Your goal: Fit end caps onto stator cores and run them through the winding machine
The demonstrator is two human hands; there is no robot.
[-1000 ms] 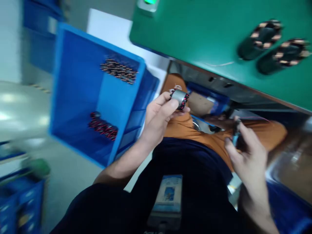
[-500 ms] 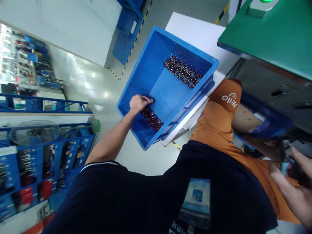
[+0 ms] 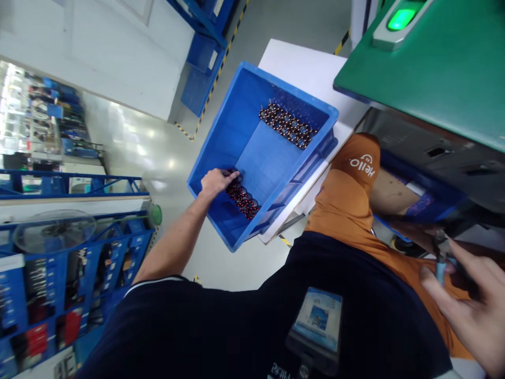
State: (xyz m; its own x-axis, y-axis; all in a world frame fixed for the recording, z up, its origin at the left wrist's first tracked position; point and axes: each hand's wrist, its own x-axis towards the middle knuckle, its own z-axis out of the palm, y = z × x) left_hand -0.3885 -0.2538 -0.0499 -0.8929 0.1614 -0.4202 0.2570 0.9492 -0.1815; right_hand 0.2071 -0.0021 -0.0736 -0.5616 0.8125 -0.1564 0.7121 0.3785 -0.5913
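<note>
My left hand (image 3: 215,180) reaches into a blue plastic crate (image 3: 240,121) and rests, fingers curled, on the end of a row of dark red wound coils (image 3: 242,198) along the crate's near wall. What its fingers grip is hidden. A second row of copper-wound coils (image 3: 288,125) lies at the crate's far wall. My right hand (image 3: 465,310) is at the lower right, fingers wrapped round a small tool with a light blue handle (image 3: 440,268).
A green-topped bench (image 3: 445,79) with a lit green button (image 3: 398,18) stands at the upper right. A person in orange clothing (image 3: 347,210) is beside the crate. Blue shelving racks (image 3: 55,263) stand at the left. The crate sits on a white table (image 3: 311,71).
My left hand held a wound coil near my chest a second ago; it has since gone left into the crate onto the red coil row. My view has swung left from the bench.
</note>
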